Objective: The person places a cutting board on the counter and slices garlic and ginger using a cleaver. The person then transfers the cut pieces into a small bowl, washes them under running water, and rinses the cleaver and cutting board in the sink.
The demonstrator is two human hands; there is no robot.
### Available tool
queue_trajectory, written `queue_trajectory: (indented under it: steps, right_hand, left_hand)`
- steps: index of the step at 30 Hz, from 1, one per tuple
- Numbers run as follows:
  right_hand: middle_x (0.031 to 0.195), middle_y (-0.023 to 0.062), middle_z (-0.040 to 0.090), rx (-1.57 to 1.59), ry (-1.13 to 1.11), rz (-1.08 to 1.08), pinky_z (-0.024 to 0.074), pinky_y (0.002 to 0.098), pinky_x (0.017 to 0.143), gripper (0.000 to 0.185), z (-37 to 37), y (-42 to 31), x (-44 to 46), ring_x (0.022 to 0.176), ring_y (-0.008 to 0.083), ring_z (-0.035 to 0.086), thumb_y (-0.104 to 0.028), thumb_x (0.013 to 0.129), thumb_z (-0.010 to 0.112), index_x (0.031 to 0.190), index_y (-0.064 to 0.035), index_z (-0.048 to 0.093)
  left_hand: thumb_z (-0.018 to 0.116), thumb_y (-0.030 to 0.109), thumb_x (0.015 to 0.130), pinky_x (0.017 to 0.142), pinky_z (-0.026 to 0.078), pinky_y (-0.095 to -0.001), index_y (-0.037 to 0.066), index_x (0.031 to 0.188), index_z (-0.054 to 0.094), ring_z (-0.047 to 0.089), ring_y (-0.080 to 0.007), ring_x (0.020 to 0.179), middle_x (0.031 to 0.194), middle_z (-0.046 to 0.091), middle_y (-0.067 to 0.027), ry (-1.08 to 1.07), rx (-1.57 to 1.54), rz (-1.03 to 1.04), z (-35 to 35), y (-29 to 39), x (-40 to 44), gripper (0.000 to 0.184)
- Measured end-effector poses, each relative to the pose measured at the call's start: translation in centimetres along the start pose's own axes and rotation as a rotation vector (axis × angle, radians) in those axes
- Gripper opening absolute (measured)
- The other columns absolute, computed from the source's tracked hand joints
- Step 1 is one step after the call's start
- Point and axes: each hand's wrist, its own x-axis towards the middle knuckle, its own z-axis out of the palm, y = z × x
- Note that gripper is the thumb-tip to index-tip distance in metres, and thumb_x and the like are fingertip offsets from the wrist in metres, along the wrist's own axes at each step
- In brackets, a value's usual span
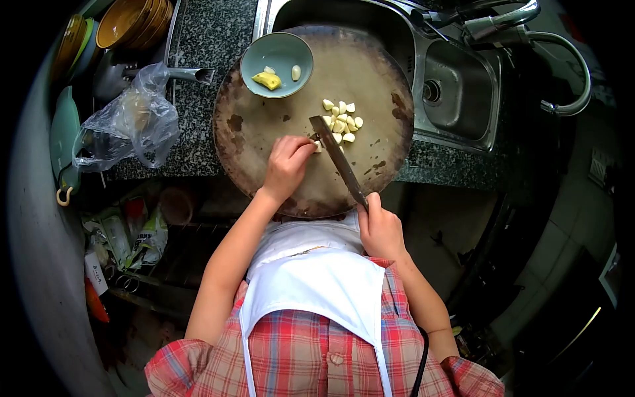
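Observation:
My right hand [381,228] is closed round the handle of a dark kitchen knife [340,162], whose blade slants up and left over the round cutting board [258,139]. Close to the blade's left side, the fingers of my left hand [289,165] pinch a pale garlic clove [318,146] against the board. Several cut garlic pieces [341,119] lie in a loose cluster beyond the blade. On the board's far left part stands a blue-green bowl [254,56]; inside it are a yellow piece [267,80], which looks like ginger, and peeled garlic cloves [296,73].
The board overlaps a steel double sink [489,126] with a curved faucet [569,106] at the right. On the speckled counter [211,33] at the left are a clear plastic bag [135,122] and stacked brown bowls [126,23]. Packets [152,235] sit on a lower shelf.

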Motion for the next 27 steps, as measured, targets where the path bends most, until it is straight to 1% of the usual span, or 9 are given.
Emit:
queue_trajectory:
  steps: [2,4,8,13,18,22,25,26,27]
  right_hand:
    - [0.068,0.0188,0.061,-0.056,-0.004,-0.028,0.0466,0.0518,0.051,0.015,0.3,0.2,-0.3,0.06,0.0425,0.06,-0.017,0.091,0.051,0.092,-0.0065,0.04]
    - [0.068,0.018,0.061,-0.093,0.009,-0.049,0.0468,0.051,0.049,0.015,0.7,0.4,-0.5,0.059,0.0416,0.06,-0.016,0.09,0.052,0.092,-0.0068,0.04]
    - [0.069,0.0159,0.061,-0.178,0.014,-0.089,0.0477,0.0489,0.048,0.016,0.5,0.2,-0.7,0.057,0.039,0.061,-0.015,0.087,0.054,0.089,-0.0071,0.041]
    - [0.068,0.0155,0.061,-0.243,-0.023,-0.1,0.0479,0.0491,0.048,0.016,-0.5,0.2,-0.4,0.057,0.0387,0.061,-0.016,0.088,0.053,0.088,-0.0066,0.04]
    - [0.068,0.0166,0.062,-0.226,-0.113,-0.067,0.0476,0.0498,0.049,0.016,-1.0,0.5,1.1,0.056,0.0395,0.06,-0.017,0.09,0.051,0.089,-0.0053,0.04]
    - [0.069,0.0187,0.062,-0.193,-0.001,-0.104,0.0468,0.0496,0.05,0.015,1.8,0.9,1.9,0.059,0.0398,0.06,-0.016,0.091,0.051,0.09,-0.0049,0.041]
    - [0.068,0.0203,0.061,0.105,0.25,-0.135,0.0463,0.0483,0.051,0.012,1.8,1.0,1.3,0.059,0.0401,0.06,-0.012,0.088,0.057,0.093,-0.0049,0.048]
    - [0.066,0.0201,0.06,0.141,0.291,-0.104,0.046,0.0474,0.05,0.012,1.6,1.4,1.0,0.059,0.0404,0.06,-0.012,0.089,0.056,0.095,-0.0036,0.048]
    - [0.065,0.0201,0.06,0.178,0.305,-0.078,0.0453,0.047,0.05,0.012,0.9,1.4,0.9,0.058,0.0405,0.06,-0.012,0.09,0.055,0.095,-0.0033,0.048]
  left_hand:
    - [0.065,-0.003,0.071,0.069,0.045,-0.0374,0.003,0.085,0.061,0.058,-0.027,0.08,0.088,0.061,-0.008,0.031,-0.007,-0.003,0.1,0.2,-0.1,0.016]
    - [0.065,-0.003,0.068,0.07,0.046,-0.0382,0.002,0.084,0.061,0.058,-0.029,0.08,0.087,0.059,-0.0102,0.037,0.018,-0.047,-0.1,0.7,-0.4,0.017]
    - [0.065,-0.002,0.065,0.07,0.047,-0.039,0.001,0.082,0.06,0.057,-0.0303,0.08,0.086,0.058,-0.0116,0.033,0.005,-0.049,0.5,0.8,-0.7,0.018]
    - [0.063,-0.004,0.066,0.068,0.049,-0.0397,-0.001,0.081,0.061,0.058,-0.0307,0.079,0.087,0.059,-0.0126,0.044,0.033,0.021,0.5,0.5,-0.7,0.016]
    - [0.061,-0.005,0.066,0.07,0.051,-0.0379,0.0,0.083,0.063,0.06,-0.0302,0.081,0.086,0.062,-0.0126,0.06,0.044,0.045,0.6,0.4,-0.5,0.018]
    - [0.06,-0.004,0.068,0.072,0.052,-0.0364,0.0,0.086,0.064,0.062,-0.0294,0.083,0.088,0.063,-0.0124,0.013,0.04,0.038,0.6,0.7,-0.8,0.018]
    - [0.059,-0.004,0.072,0.074,0.053,-0.0357,0.001,0.088,0.065,0.063,-0.0282,0.083,0.089,0.064,-0.0118,0.027,-0.039,0.016,1.4,2.0,0.0,0.018]
    - [0.06,-0.003,0.075,0.076,0.052,-0.0359,0.002,0.093,0.065,0.063,-0.0274,0.083,0.087,0.063,-0.0109,0.009,-0.044,0.017,1.3,2.4,0.3,0.02]
    - [0.061,-0.003,0.075,0.075,0.052,-0.0363,0.003,0.092,0.065,0.063,-0.0276,0.084,0.086,0.063,-0.0102,0.081,-0.024,0.009,0.8,2.8,1.6,0.019]
